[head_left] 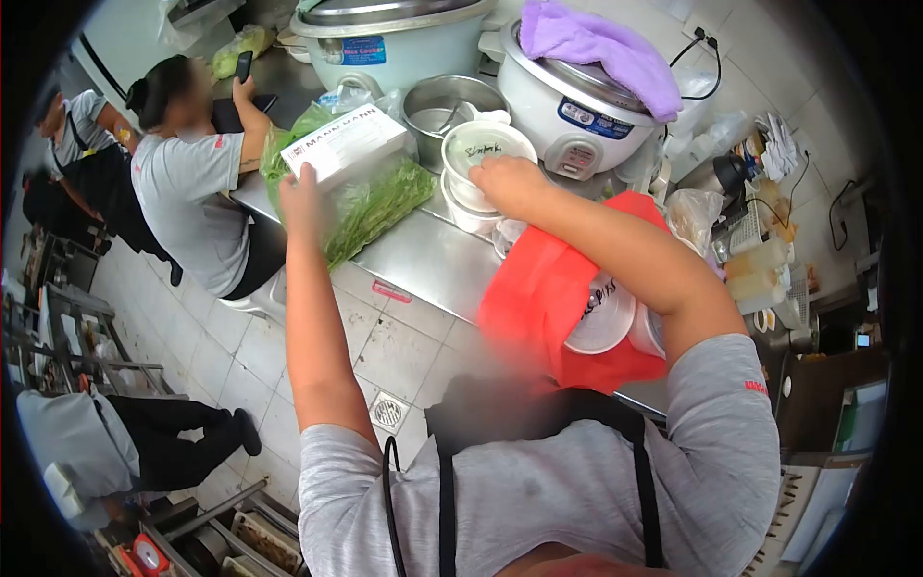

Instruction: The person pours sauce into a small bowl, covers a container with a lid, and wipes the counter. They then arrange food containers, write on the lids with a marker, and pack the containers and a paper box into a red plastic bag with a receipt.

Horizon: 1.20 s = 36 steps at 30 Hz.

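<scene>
My left hand is at the near edge of a white box with printed lettering, its fingers closed on it. The box lies over a bag of leafy greens. At the centre, my right hand has its fingers on the rim of a lidded white tub with handwriting, which sits on another white tub. Nearer my body, a red bag stands open with lidded white tubs inside.
Two rice cookers stand behind, one under a purple towel. A metal pot is beside the tubs. On the left, a seated person holds a phone; other people stand farther off. Bottles and bags crowd the right.
</scene>
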### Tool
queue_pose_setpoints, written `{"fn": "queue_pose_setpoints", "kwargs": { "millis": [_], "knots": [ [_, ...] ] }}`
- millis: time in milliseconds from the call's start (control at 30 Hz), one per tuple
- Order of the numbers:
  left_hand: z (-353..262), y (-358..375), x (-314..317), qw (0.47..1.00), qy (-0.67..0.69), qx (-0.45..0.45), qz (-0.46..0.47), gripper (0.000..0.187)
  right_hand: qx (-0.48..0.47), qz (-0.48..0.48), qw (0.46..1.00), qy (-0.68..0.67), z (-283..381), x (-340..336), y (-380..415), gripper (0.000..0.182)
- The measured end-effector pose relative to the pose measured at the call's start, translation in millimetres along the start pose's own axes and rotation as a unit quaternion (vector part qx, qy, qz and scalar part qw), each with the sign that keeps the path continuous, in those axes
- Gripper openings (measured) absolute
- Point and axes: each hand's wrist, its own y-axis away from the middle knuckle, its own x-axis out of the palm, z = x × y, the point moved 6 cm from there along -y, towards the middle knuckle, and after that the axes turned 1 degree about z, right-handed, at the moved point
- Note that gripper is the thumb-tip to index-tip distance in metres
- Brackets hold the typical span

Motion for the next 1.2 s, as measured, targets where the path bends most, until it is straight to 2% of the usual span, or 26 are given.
{"fn": "queue_pose_setpoints", "kwargs": {
  "millis": [67,100,133,167,267,300,367,400,433,533,633,733,767,833,867,900,967,1033,1100,1167,1200],
  "knots": [
    [8.6,-7.2,1.6,0.999,0.015,-0.017,0.037,0.065,-0.010,0.006,1.000,-0.003,-4.2,-0.1,1.7,0.013],
    [9.7,-15.0,-2.4,0.999,-0.020,-0.031,0.026,0.065,-0.010,0.009,1.000,-0.004,-7.5,-5.0,5.4,0.013],
    [11.1,-13.1,-11.3,0.993,-0.088,-0.008,-0.071,0.060,0.002,-0.023,0.999,-0.038,-14.5,-16.1,12.1,0.013],
    [-16.4,13.0,-24.5,0.973,-0.155,0.018,-0.169,0.055,0.011,-0.044,0.998,-0.054,-18.6,-32.3,22.4,0.013],
    [-70.8,85.6,-17.2,0.979,-0.036,0.153,-0.127,0.055,0.016,-0.120,0.989,-0.082,-28.2,-100.7,58.6,0.016],
    [-78.6,118.7,9.9,0.983,0.051,0.156,0.084,0.054,0.009,-0.141,0.987,-0.083,-28.9,-125.8,79.1,0.017],
    [-106.5,205.7,47.1,0.933,0.025,0.150,0.327,0.060,0.010,-0.145,0.989,-0.030,-23.1,-172.4,121.4,0.019],
    [-119.8,252.2,61.5,0.886,-0.003,0.150,0.439,0.065,0.005,-0.139,0.989,-0.044,-20.9,-190.4,141.8,0.019],
    [-130.0,281.0,69.3,0.861,-0.024,0.143,0.487,0.055,0.001,-0.134,0.989,-0.059,-18.5,-203.2,160.5,0.019],
    [-113.2,302.2,107.7,0.819,0.053,0.085,0.565,0.043,0.001,-0.033,0.996,-0.083,-9.3,-207.0,202.2,0.017],
    [-114.3,279.2,120.3,0.798,0.294,-0.144,0.506,0.032,-0.003,0.003,0.991,-0.134,8.8,-178.6,218.9,0.013],
    [-140.4,261.2,114.7,0.760,0.391,-0.088,0.512,0.033,-0.032,0.001,0.993,-0.113,22.2,-118.5,218.1,0.006],
    [-144.3,249.6,113.9,0.719,0.430,-0.087,0.539,0.037,-0.048,0.008,0.993,-0.105,25.6,-102.0,215.7,0.005],
    [-103.2,198.0,123.2,0.786,0.384,-0.098,0.474,0.045,-0.029,0.000,0.994,-0.106,28.2,-91.7,215.0,0.004],
    [-72.4,177.0,137.7,0.889,0.244,-0.114,0.371,0.045,-0.019,-0.004,0.994,-0.106,28.2,-89.1,215.9,0.004],
    [-44.3,159.7,145.0,0.955,0.092,-0.124,0.252,0.045,-0.013,-0.017,0.994,-0.104,27.6,-88.4,217.3,0.004],
    [-9.5,147.5,160.8,0.978,-0.106,-0.099,0.150,0.041,-0.002,-0.047,0.994,-0.098,25.9,-88.5,219.5,0.005],
    [3.0,143.3,181.0,0.958,-0.020,-0.115,0.262,0.037,0.012,-0.096,0.991,-0.092,25.7,-92.0,222.2,0.006],
    [29.4,136.8,199.0,0.936,0.084,-0.117,0.322,0.032,0.026,-0.139,0.986,-0.090,25.7,-93.3,227.9,0.010],
    [61.1,123.6,219.2,0.914,0.209,-0.100,0.334,0.027,0.044,-0.180,0.979,-0.085,25.0,-92.4,235.5,0.015],
    [43.4,133.3,208.4,0.919,0.228,-0.097,0.307,0.021,0.050,-0.195,0.975,-0.097,23.5,-92.1,240.8,0.019]
  ]
}}
